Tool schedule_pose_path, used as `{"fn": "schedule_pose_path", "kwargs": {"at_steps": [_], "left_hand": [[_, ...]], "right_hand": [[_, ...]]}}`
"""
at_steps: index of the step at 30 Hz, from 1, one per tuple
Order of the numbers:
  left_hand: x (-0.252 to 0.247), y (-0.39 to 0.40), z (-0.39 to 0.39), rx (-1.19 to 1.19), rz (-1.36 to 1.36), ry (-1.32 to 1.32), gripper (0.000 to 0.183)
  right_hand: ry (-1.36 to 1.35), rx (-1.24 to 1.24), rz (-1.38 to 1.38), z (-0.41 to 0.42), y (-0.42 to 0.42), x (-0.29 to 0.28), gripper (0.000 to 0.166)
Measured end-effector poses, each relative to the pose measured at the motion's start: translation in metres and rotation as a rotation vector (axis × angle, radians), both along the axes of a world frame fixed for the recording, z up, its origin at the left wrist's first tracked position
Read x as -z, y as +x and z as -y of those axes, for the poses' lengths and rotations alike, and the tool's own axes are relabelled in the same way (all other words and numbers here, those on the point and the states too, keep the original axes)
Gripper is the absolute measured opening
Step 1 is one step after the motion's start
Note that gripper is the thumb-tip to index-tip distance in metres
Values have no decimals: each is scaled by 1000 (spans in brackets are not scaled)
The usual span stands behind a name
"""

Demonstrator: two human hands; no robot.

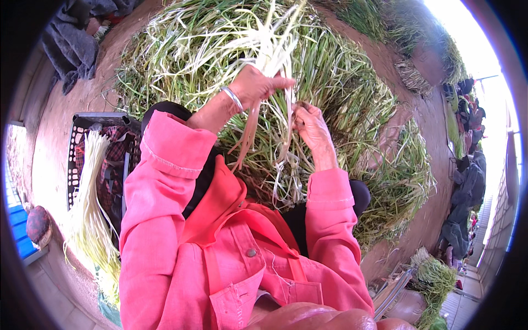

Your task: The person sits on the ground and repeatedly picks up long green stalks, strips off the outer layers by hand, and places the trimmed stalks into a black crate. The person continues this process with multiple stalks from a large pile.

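My left hand [256, 86], with a silver bangle [232, 99] at its wrist, grips a small bunch of pale chive-like stalks [268, 53]. Their white-green ends fan out above the fist, and brownish ends hang below it. Just to the right, my right hand [311, 123] has thumb and fingers pinched at a pale strand [288, 101] hanging beside the bunch. Its fingertips are partly hidden. Both hands are over a broad heap of green and whitish leaves [330, 78] that spreads around my knees.
At my left stands a black plastic crate [76, 152] with checked cloth [117, 142] inside. A long bundle of pale stalks [93, 165] lies over it. A round dark cushion [39, 227] is farther left. Grey cloth [76, 49] lies far left; more green bundles [433, 276] lie right.
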State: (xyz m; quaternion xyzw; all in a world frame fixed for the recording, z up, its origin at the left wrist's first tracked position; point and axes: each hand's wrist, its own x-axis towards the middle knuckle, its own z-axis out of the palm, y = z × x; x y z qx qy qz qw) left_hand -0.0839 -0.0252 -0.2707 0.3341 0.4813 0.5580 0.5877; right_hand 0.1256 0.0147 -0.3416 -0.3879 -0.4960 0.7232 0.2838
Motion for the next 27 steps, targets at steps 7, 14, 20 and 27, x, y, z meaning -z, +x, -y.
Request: {"fn": "schedule_pose_path", "kwargs": {"at_steps": [7, 14, 20, 27], "left_hand": [[-1, -17, -5, -152, 129, -24, 19], [-4, -4, -5, -93, 204, -80, 22], [-13, 6, 6, 109, 68, -46, 25], [-22, -78, -21, -345, 386, 92, 19]], "right_hand": [[237, 202, 976, -13, 34, 6, 19], [550, -111, 222, 20, -14, -55, 43], [376, -213, 93, 44, -41, -40, 17], [558, -72, 383, 33, 1, -20, 35]]}}
